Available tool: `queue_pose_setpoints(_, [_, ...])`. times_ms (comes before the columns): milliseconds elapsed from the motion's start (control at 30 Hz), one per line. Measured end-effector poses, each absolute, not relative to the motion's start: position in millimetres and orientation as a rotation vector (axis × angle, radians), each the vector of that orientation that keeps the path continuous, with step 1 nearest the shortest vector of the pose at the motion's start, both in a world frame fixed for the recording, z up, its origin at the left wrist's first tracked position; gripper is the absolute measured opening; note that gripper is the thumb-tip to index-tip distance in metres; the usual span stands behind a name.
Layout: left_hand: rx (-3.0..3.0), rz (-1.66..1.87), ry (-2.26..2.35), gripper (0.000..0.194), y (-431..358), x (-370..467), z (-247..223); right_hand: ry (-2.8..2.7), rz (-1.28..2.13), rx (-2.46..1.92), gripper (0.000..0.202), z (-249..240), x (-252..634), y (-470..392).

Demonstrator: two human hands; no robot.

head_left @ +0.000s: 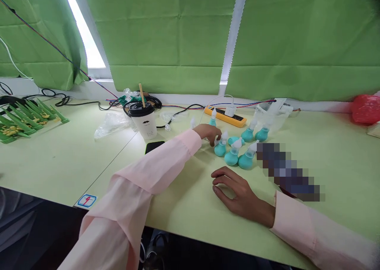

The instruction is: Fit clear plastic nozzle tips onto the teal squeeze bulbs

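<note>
My left hand (210,134) reaches across the table, its fingers bent down and closed at the neck of a teal bulb nasal aspirator (220,149). The fingertips are partly hidden. Nearby stand several more such aspirators with whitish, see-through nozzles: one nasal aspirator (231,157) in front, another (246,161) to its right, and two behind, one (247,134) beside the other (261,134). A teal piece (236,141) lies among them. Behind my left hand is one more aspirator (212,121). My right hand (242,195) rests on the table nearer to me, fingers apart and holding nothing.
A lidded paper cup (145,123) with a stirrer stands left of my forearm, by a dark phone (154,146). Behind are a yellow power strip (227,116), cables and clear plastic bags (113,124). Green leaf-like pieces (26,119) lie far left, a red bag (365,108) far right.
</note>
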State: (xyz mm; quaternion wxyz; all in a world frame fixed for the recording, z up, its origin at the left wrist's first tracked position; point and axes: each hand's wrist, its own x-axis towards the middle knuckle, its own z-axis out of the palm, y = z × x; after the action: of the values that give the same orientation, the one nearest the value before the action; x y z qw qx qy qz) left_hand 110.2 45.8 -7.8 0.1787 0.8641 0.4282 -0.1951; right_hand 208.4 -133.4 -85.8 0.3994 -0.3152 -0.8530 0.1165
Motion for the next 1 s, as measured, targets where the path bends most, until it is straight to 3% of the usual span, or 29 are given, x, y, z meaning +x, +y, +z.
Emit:
queue_pose_setpoints(267, [2.569,-0.601,1.166,0.045,35.5,99.2,-12.0,-2.166,0.303,-0.806,0.009,-85.7,208.7,-133.7])
queue_pose_setpoints(533, [2.643,-0.478,1.257,0.041,28.2,83.6,17.7,-2.179,0.295,-0.8,0.01,-85.4,208.7,-134.0])
queue_pose_setpoints(767, [2.918,0.123,1.391,0.027,-18.6,43.1,71.1,-2.124,0.289,-0.828,0.016,-84.9,209.1,-134.5])
queue_pose_setpoints(1000, [2.841,0.189,1.025,0.022,-88.0,27.4,89.0,-1.984,0.52,-0.919,0.03,-86.0,212.2,-136.9])
